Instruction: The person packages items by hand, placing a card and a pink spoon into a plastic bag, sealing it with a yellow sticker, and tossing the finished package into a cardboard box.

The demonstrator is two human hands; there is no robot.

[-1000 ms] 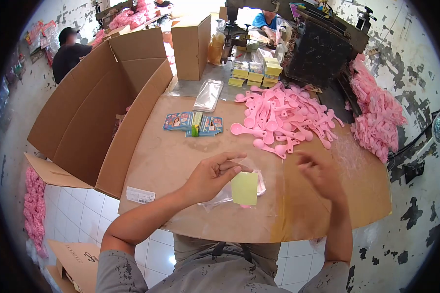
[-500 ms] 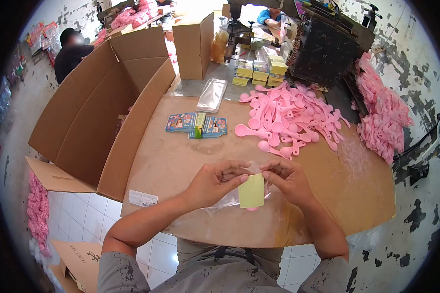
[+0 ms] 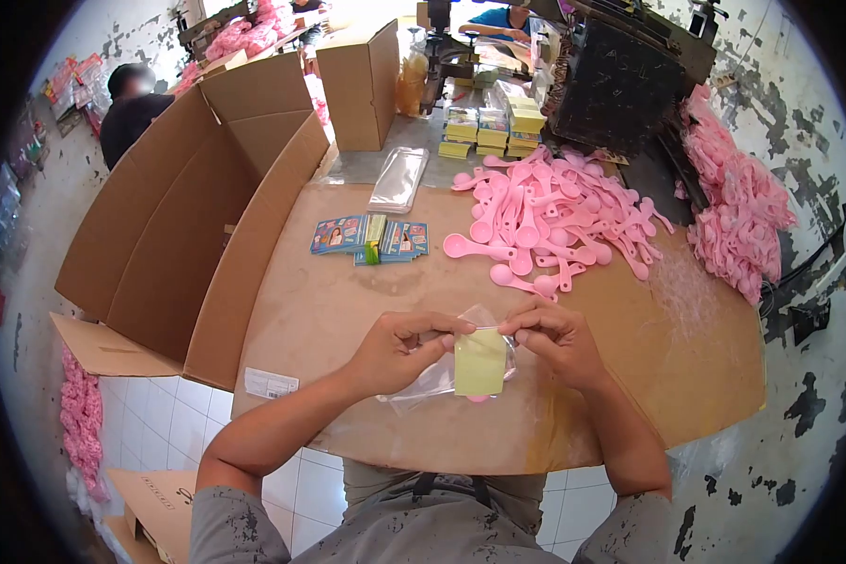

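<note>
Above the near part of the table, I have a clear plastic bag [image 3: 509, 361] between my hands, with a pale yellow card [image 3: 479, 365] in it. A bit of pink shows below the card, and the rest of that pink thing is hidden. My left hand [image 3: 397, 353] pinches the bag's top left edge. At the top right, my right hand [image 3: 561, 345] has its fingertips closed on the same edge. The bag's clear flap [image 3: 480, 316] stands up between the two hands. More clear plastic [image 3: 420, 385] lies beneath, beside my left hand.
Pink measuring spoons [image 3: 559, 211] are heaped ahead on the right. A banded bundle of blue printed cards [image 3: 370, 239] and a stack of clear bags [image 3: 399, 180] lie ahead. Card stacks [image 3: 492, 130] stand farther back. A large open carton [image 3: 160, 235] is at left. Other people sit beyond.
My fingers have shifted along the bag's top edge; the left thumb has drawn back and the right fingers have curled in. The flap stands out more. The view has moved slightly.
</note>
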